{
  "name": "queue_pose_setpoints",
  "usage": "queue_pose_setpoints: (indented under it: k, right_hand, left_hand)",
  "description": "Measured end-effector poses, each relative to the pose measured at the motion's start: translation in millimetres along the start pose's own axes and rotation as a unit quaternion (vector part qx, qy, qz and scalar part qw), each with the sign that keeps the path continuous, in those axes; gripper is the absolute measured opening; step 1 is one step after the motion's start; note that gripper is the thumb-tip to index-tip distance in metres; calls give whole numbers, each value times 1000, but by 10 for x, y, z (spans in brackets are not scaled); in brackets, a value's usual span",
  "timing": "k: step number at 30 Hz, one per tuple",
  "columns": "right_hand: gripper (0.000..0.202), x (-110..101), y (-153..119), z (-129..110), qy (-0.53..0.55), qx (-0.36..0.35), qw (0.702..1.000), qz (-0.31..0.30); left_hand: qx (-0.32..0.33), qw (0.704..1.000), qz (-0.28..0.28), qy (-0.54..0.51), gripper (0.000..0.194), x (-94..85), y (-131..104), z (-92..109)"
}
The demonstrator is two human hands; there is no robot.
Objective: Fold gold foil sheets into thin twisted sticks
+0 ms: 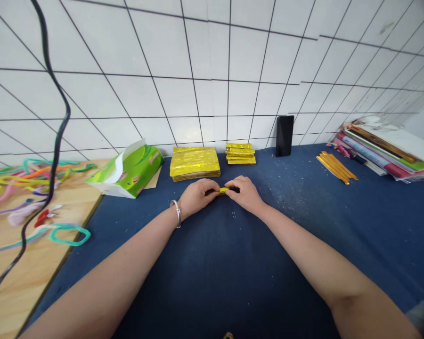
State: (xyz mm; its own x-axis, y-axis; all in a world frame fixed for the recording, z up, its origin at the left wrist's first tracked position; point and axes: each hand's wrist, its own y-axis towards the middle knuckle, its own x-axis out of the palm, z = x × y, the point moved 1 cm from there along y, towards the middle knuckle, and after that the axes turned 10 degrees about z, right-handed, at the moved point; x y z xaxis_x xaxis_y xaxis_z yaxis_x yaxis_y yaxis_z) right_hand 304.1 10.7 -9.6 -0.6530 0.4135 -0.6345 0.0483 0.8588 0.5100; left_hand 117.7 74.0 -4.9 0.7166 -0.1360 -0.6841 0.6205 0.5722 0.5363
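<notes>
My left hand and my right hand meet at a small strip of folded gold paper on the dark blue table. Fingers of both hands are pinched on its two ends, and they hide much of it. Behind my left hand lies a thick stack of shiny gold paper sheets. Beyond my right hand is a smaller pile of folded gold paper strips. A silver bracelet circles my left wrist.
A green tissue pack stands at the left. Colourful pipe cleaners and a black cable are by the wooden board. A black phone leans on the tiled wall. Orange-gold strips and stacked books lie right.
</notes>
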Motion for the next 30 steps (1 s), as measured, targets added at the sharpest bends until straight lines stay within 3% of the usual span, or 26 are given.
queue_pose_setpoints:
  k: [20,30]
  right_hand:
    - [18,32,-37,-69,-42,-71,996,-30]
    - [22,25,-32,-25,-98,-8,995,-22]
  left_hand:
    - [44,997,-14,65,12,-11,1,58]
    - [16,998,5,53,12,-23,-7,0]
